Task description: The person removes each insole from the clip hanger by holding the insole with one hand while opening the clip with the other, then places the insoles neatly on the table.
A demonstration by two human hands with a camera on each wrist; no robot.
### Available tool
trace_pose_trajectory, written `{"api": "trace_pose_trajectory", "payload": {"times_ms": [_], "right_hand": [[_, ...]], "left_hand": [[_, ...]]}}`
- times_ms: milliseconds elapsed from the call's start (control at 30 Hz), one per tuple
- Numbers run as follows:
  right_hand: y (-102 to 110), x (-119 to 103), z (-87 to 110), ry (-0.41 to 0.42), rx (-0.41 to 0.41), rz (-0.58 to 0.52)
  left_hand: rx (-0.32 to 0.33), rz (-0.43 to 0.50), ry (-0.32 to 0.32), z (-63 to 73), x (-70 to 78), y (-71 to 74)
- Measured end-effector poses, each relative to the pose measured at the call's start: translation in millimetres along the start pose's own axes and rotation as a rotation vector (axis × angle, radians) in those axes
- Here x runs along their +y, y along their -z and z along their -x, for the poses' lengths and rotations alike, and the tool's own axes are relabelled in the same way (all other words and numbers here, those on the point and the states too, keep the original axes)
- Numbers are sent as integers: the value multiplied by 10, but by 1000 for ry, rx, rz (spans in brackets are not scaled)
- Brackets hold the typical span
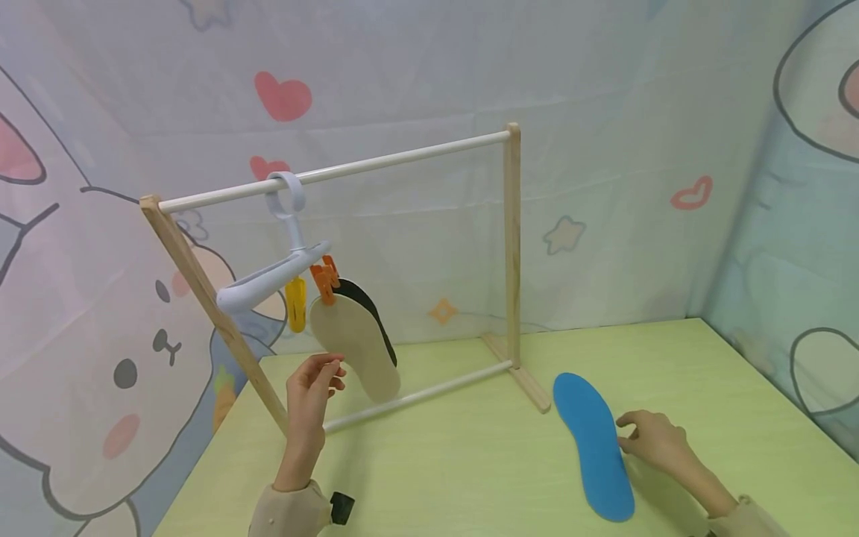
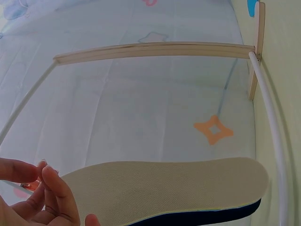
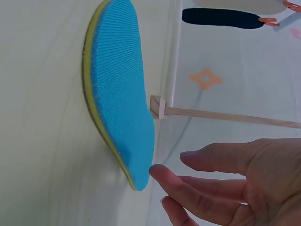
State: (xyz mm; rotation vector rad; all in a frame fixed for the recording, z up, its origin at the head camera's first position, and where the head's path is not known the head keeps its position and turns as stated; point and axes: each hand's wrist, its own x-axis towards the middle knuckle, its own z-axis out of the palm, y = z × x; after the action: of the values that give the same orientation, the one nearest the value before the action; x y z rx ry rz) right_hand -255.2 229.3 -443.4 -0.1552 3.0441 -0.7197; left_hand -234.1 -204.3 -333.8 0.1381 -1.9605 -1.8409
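A beige insole point(image 1: 356, 339) and a dark insole point(image 1: 376, 317) behind it hang from orange clips point(image 1: 326, 280) on a pale hanger point(image 1: 262, 287). My left hand point(image 1: 310, 391) is raised by the beige insole's left edge. In the left wrist view, its thumb and forefinger tips meet with nothing visible between them; whether they touch the insole I cannot tell. A blue insole point(image 1: 590, 447) lies on the table at the right, its yellow edge showing in the right wrist view. Beside it is my right hand point(image 1: 661, 444), fingers relaxed and thumb apart, holding nothing.
The hanger hooks over the top bar of a rack with white rods and wooden posts point(image 1: 513, 246). A yellow clip point(image 1: 295, 304) hangs from the hanger too. The light-green table point(image 1: 456, 477) meets a printed cloth backdrop point(image 1: 604, 134). A low wooden foot point(image 1: 526, 384) supports the rack's right side.
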Motion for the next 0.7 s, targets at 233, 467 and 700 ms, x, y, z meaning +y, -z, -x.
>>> {"api": "trace_pose_trajectory", "payload": {"times_ms": [233, 467, 700], "right_hand": [[13, -53, 6, 16, 5, -19], [-14, -68, 21, 28, 32, -29], [-47, -107, 37, 78, 68, -71]], "left_hand": [[0, -1, 2, 0, 1, 2], [3, -9, 12, 2, -7, 9], [5, -12, 21, 6, -10, 14]]}}
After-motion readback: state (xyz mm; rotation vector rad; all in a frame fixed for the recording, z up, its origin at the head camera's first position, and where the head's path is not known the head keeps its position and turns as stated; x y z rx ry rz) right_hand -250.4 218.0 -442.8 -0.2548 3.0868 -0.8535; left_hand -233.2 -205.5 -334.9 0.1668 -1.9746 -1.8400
